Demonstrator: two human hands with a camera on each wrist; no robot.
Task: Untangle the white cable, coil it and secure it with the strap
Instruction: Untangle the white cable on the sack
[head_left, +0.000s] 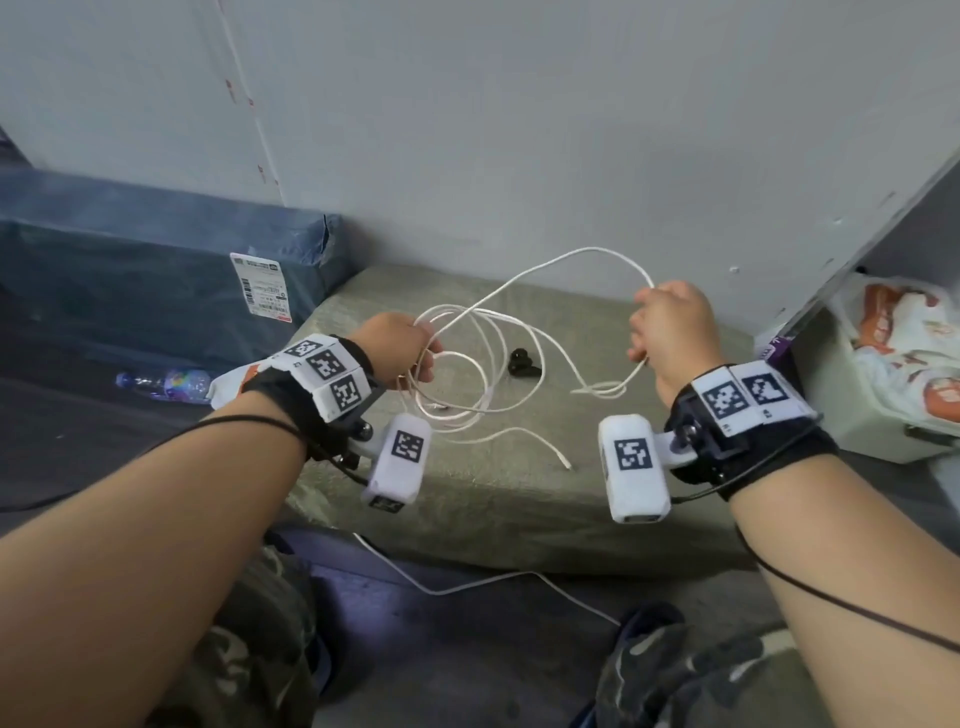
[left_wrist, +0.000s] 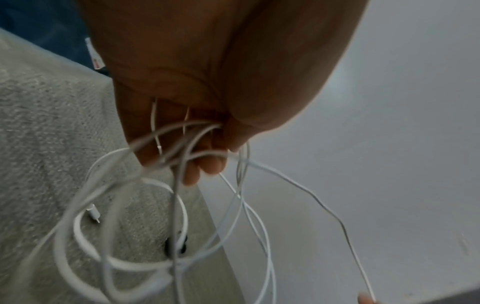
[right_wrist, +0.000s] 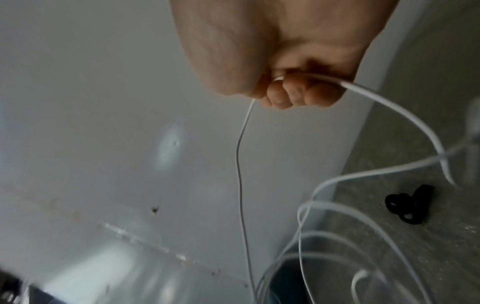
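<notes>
A thin white cable (head_left: 470, 364) hangs in several loose loops above a grey-green cushion (head_left: 519, 483). My left hand (head_left: 402, 345) grips a bunch of those loops; the left wrist view shows the strands (left_wrist: 182, 156) running through its curled fingers. My right hand (head_left: 670, 327) is closed round a single strand (right_wrist: 384, 94), which arcs up and over between the two hands. One plug end (head_left: 563, 460) lies on the cushion; a small knot (head_left: 602, 388) sits below the right hand. The black strap (head_left: 523, 362) lies curled on the cushion between the hands, untouched.
A blue wrapped parcel (head_left: 156, 270) with a shipping label stands at the left against the grey wall (head_left: 519, 130). A plastic bottle (head_left: 166, 384) lies beside it. A white shelf unit with a printed bag (head_left: 904, 358) is at the right. Another white cable (head_left: 467, 584) runs along the floor.
</notes>
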